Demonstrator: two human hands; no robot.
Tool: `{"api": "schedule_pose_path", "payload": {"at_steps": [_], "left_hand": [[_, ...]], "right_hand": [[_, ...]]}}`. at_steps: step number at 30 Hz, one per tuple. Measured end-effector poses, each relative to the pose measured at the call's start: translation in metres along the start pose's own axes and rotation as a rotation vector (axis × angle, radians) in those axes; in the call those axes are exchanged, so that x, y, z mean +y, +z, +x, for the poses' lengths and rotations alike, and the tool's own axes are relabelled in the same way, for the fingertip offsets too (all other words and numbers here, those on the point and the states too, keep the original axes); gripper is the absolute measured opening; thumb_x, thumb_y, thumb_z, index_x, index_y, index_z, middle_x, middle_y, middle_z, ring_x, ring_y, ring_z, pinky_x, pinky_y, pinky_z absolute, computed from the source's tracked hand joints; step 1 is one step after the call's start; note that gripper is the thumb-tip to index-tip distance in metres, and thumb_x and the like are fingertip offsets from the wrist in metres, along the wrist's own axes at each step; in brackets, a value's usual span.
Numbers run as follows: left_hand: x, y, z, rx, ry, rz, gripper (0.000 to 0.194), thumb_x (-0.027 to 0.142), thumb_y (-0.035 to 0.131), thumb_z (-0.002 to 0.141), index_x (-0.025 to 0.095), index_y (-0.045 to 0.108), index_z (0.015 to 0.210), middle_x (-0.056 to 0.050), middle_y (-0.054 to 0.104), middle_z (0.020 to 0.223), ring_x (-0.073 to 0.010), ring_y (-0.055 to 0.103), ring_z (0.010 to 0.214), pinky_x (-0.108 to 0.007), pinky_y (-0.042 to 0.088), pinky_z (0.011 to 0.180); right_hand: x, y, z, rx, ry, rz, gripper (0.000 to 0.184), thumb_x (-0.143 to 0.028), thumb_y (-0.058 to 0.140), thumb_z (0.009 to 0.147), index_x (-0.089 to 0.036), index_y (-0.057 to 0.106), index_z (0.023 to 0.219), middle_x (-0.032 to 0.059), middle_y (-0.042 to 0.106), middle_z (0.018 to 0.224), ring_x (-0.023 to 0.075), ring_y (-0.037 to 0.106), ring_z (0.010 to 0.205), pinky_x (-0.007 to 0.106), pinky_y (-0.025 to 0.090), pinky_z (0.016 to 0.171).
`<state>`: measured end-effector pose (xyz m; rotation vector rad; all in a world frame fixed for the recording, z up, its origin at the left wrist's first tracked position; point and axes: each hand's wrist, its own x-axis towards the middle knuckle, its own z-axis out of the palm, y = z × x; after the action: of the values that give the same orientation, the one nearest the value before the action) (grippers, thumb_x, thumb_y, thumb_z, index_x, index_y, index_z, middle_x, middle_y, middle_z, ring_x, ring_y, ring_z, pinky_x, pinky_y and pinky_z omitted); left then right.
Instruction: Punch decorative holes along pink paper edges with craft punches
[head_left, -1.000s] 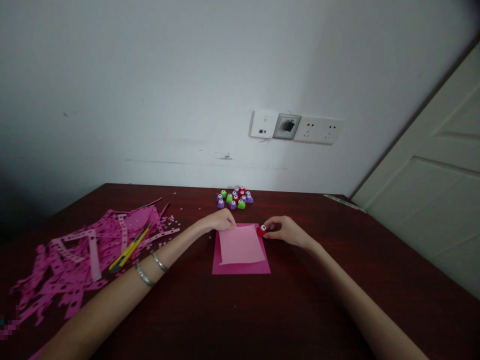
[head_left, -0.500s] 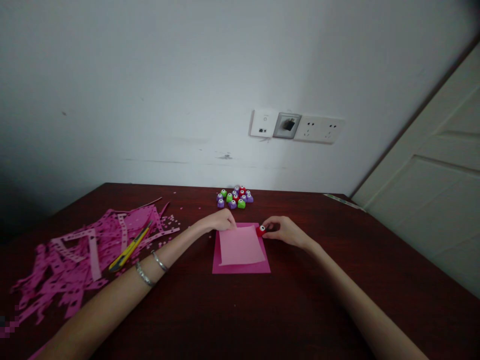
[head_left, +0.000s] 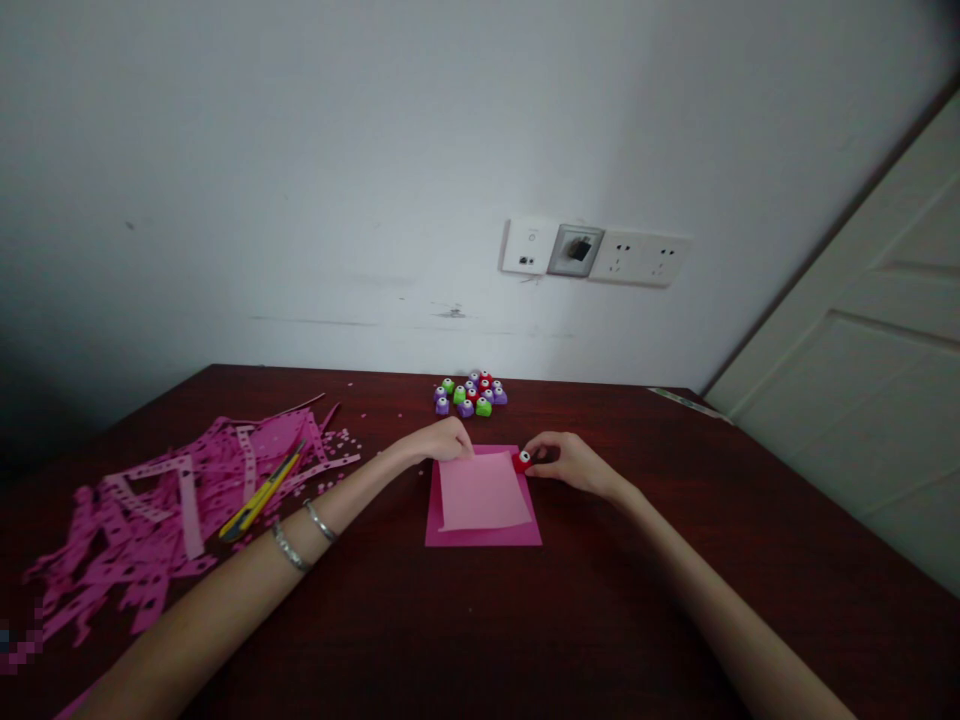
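A light pink sheet of paper lies over a darker pink sheet on the table, its lower edge slightly lifted. My left hand is closed at the upper left corner of the light sheet, fingertips down on it; whether it pinches or only presses the paper is hard to tell. At the sheet's upper right edge, my right hand grips a small red craft punch between thumb and fingers. The punch touches the paper's edge.
Several purple, green and red craft punches stand near the wall. Left of my arm lie pink paper scraps with punched holes, tiny cut-outs and a yellow utility knife. A thin strip lies at the right rear edge. Sockets are on the wall.
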<state>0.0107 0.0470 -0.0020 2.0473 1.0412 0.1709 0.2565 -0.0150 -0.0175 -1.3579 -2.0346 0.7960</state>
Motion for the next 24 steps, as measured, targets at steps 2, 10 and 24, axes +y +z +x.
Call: {"api": "schedule_pose_path", "payload": {"at_steps": [2, 10, 24], "left_hand": [[-0.0012, 0.0002, 0.0011, -0.005, 0.004, 0.01, 0.022, 0.017, 0.052, 0.06, 0.012, 0.07, 0.071, -0.003, 0.066, 0.062, -0.0116, 0.053, 0.054, -0.021, 0.036, 0.051], [-0.0002, 0.0006, 0.0014, -0.003, -0.005, -0.01, 0.023, 0.018, 0.052, 0.06, 0.011, 0.071, 0.072, -0.003, 0.066, 0.063, -0.0111, 0.052, 0.054, -0.02, 0.036, 0.05], [0.0053, 0.0022, -0.002, 0.016, -0.021, -0.025, 0.021, 0.019, 0.054, 0.06, 0.011, 0.07, 0.07, -0.005, 0.067, 0.066, -0.0145, 0.056, 0.06, -0.023, 0.04, 0.054]], "right_hand": [[0.0008, 0.0002, 0.0004, -0.001, -0.006, 0.005, 0.021, -0.028, 0.068, 0.065, -0.019, 0.068, 0.084, 0.0013, 0.064, 0.078, 0.0146, 0.054, 0.071, 0.026, 0.042, 0.065], [-0.0012, 0.0, 0.0004, -0.001, 0.012, -0.018, 0.022, -0.028, 0.068, 0.065, -0.019, 0.068, 0.085, 0.0018, 0.064, 0.08, 0.0156, 0.055, 0.074, 0.026, 0.043, 0.066], [-0.0027, -0.0008, -0.0004, -0.013, 0.007, -0.005, 0.022, -0.029, 0.068, 0.067, -0.019, 0.068, 0.086, 0.002, 0.064, 0.081, 0.0155, 0.055, 0.073, 0.026, 0.042, 0.066]]}}
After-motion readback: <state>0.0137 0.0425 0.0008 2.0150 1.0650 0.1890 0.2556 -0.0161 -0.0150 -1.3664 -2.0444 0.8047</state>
